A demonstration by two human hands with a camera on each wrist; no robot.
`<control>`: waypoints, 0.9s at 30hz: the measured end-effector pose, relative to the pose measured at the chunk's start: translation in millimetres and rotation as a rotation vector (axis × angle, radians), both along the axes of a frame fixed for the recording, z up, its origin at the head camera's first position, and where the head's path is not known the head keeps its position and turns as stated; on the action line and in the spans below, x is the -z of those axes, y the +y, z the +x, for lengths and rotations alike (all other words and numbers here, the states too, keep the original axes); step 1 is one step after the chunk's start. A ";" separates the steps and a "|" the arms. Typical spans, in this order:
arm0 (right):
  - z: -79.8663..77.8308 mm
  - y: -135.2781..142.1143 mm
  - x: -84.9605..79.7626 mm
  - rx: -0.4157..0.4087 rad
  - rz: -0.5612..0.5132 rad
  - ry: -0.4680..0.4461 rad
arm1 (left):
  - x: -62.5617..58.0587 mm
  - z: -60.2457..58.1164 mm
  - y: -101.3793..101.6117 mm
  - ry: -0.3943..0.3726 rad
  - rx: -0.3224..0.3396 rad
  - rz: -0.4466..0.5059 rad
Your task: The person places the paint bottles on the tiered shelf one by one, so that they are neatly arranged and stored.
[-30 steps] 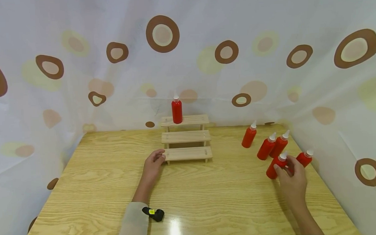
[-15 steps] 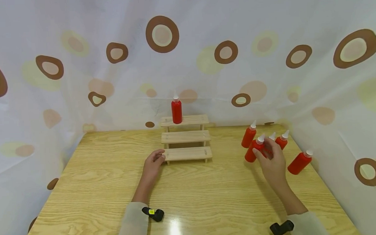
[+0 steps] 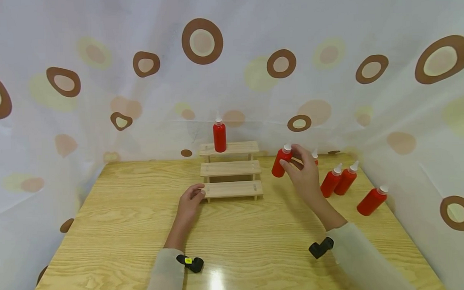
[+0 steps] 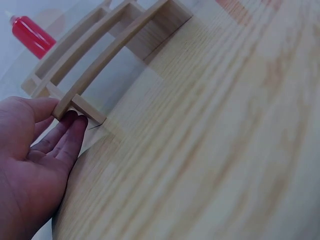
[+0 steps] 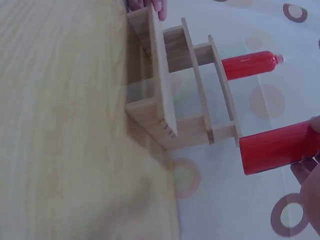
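My right hand (image 3: 305, 172) grips a red squeeze bottle (image 3: 280, 162) with a white cap, held in the air to the right of a three-step wooden rack (image 3: 233, 188). In the right wrist view the lower part of this bottle (image 5: 272, 150) shows close to the top step. My left hand (image 3: 190, 200) pinches the left end of the lowest step, thumb above and fingers below, as the left wrist view shows at the rack's end (image 4: 65, 106). Another red bottle (image 3: 219, 137) stands upright on the top step, left of its middle.
Several red bottles are at the table's right: one (image 3: 372, 201) nearest the right edge, two side by side, a left one (image 3: 330, 183) and a right one (image 3: 346, 180), and one (image 3: 315, 158) mostly behind my right hand. A patterned curtain (image 3: 157, 100) borders the wooden table (image 3: 124, 234).
My right hand has lifted the bottle from the group at the right and carried it left and back toward the rack. My left hand stays on the lowest step.
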State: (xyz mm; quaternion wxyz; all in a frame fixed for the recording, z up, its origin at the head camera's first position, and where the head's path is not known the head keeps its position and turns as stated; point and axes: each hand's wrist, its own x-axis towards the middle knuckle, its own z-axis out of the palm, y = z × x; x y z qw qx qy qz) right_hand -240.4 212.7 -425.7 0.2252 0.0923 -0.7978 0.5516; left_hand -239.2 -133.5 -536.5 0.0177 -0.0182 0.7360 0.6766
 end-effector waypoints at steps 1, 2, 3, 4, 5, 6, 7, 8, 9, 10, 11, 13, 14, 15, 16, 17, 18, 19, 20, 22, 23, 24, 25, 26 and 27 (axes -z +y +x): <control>-4.8 -4.0 -3.1 -0.011 -0.003 0.009 | -0.1 0.0 -0.1 0.000 -0.001 0.002; -9.8 -7.8 -6.0 -0.023 -0.011 0.012 | -0.3 -0.2 -0.2 0.001 -0.001 0.003; -15.1 -11.6 -8.9 -0.035 -0.022 0.018 | -0.4 -0.3 -0.5 -0.002 -0.002 0.005; -20.5 -15.3 -11.5 -0.046 -0.032 0.020 | -0.5 -0.4 -0.8 -0.003 -0.002 0.004; -25.6 -19.0 -14.0 -0.055 -0.038 0.022 | -0.3 -0.7 -1.2 -0.004 -0.002 0.004; -31.0 -22.6 -15.9 -0.062 -0.042 0.023 | -0.1 -1.1 -1.5 -0.006 -0.003 0.005; -36.5 -26.4 -17.8 -0.068 -0.046 0.023 | 0.3 -1.3 -1.9 -0.008 -0.003 0.009; -42.1 -30.2 -19.2 -0.073 -0.047 0.021 | 0.7 -1.6 -2.4 -0.008 -0.003 0.014; -47.8 -34.0 -20.1 -0.078 -0.041 0.023 | 0.7 -1.7 -2.9 -0.012 -0.003 0.019; -53.0 -37.9 -21.1 -0.079 -0.038 0.019 | -0.1 -1.9 -3.1 -0.019 -0.004 0.020; -57.8 -41.7 -22.1 -0.085 -0.039 0.020 | -4.2 -0.3 -2.9 -0.023 0.001 0.023; -63.4 -50.1 -27.6 -0.093 -0.041 0.003 | -4.7 0.0 -1.9 -0.025 0.003 0.033; -67.2 -53.1 -28.5 -0.096 -0.043 -0.001 | -5.2 0.1 -1.1 -0.026 0.003 0.036; -70.6 -56.1 -29.5 -0.098 -0.043 -0.006 | -5.6 0.1 -0.2 -0.026 0.005 0.035; -73.4 -59.1 -31.1 -0.102 -0.052 -0.012 | -5.4 0.3 0.7 -0.021 0.006 0.033; -76.0 -62.1 -33.0 -0.103 -0.052 -0.014 | -4.6 0.4 1.4 -0.013 0.007 0.035; -79.6 -65.0 -33.7 -0.105 -0.048 -0.018 | -0.4 -1.2 1.6 -0.007 0.001 0.037; -86.3 -66.7 -30.7 -0.108 -0.046 -0.014 | -0.3 -1.2 1.6 -0.004 -0.001 0.035; -89.9 -69.6 -30.8 -0.110 -0.042 -0.008 | 0.2 -1.3 1.5 -0.001 -0.002 0.031; -97.2 -76.0 -30.9 -0.110 -0.034 -0.005 | 0.7 -1.3 0.5 -0.001 -0.004 0.031; -100.4 -78.8 -30.7 -0.107 -0.026 -0.002 | 0.8 -1.3 -0.1 -0.003 -0.005 0.034; -103.6 -81.5 -30.1 -0.107 -0.022 0.000 | 1.1 -1.4 -0.6 -0.004 -0.003 0.035; -105.8 -84.1 -30.1 -0.103 -0.017 0.001 | 1.2 -1.2 -1.1 -0.006 -0.002 0.033; -108.0 -86.4 -30.1 -0.101 -0.014 0.000 | 1.4 -1.1 -1.5 -0.005 0.001 0.031; -110.4 -88.6 -29.6 -0.099 -0.010 -0.006 | 1.3 -1.1 -1.9 -0.008 0.002 0.033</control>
